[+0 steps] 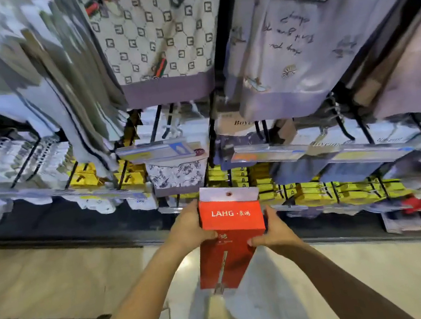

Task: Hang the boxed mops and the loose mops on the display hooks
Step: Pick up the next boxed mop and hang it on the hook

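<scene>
Both hands hold a red boxed mop up before the display rack

The left hand (186, 226) grips the left side of the red boxed mop (230, 239), thumb curled over its face; the right hand (274, 227) clasps the right edge, thumb across the front. The box is stiff glossy card, long and rectangular, with a white hang tab (228, 194) pierced by a round hole at its top. Just beyond it hang yellow boxes (269, 186) on black hooks (328, 192), with a patterned cloth (177, 177) and price rails (270, 152) above. Pale shiny floor (379, 271) lies open beneath the arms
</scene>
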A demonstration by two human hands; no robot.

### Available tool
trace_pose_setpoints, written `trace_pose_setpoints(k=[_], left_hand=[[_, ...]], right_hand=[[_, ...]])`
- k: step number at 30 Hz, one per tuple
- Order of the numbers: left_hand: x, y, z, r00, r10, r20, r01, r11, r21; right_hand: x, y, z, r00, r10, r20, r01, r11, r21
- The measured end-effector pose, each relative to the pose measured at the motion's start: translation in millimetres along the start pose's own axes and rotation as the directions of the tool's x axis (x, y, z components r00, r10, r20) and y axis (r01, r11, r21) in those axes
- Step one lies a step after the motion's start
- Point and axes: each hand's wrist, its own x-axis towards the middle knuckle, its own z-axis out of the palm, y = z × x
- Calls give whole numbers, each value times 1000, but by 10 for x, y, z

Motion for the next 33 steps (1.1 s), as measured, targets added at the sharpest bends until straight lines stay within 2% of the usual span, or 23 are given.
trace_pose_setpoints(k=[4, 7, 10, 13, 17, 20, 26, 30, 33], left_hand=[[50, -73, 84, 998, 28, 54, -25, 999, -45], [-28, -172, 137, 998, 56, -25, -56, 998, 19], [-158, -268, 183, 998, 39, -40, -36, 997, 71], [-235, -351, 207, 999, 31, -27, -27, 992, 121], [-364, -364, 212, 997, 76, 2, -75, 993, 87], [-500, -332, 226, 999, 33, 24, -35, 996, 86], [-900, -203, 274, 999, 5, 41, -18, 942, 335], [-1275, -28, 248, 995, 76, 68, -98, 896, 434], [-1512, 194, 168, 982, 163, 101, -191, 881, 433]], right_hand=[[78, 47, 24, 999, -35, -5, 35, 990, 136], [89, 105, 84, 998, -30, -49, 36, 991, 128], [10, 122, 155, 984, -105, -141, 93, 991, -94], [-89, 198, 171, 979, -185, -79, 153, 940, -305], [-188, 271, 138, 985, -171, -26, 143, 890, -434], [-329, 292, 154, 974, -227, 18, 207, 847, -490], [-765, 253, 192, 991, -129, -43, 71, 757, -650], [-1309, 122, 186, 986, -121, -113, 38, 830, -556], [-1778, -63, 124, 978, -131, -162, 42, 887, -460]])
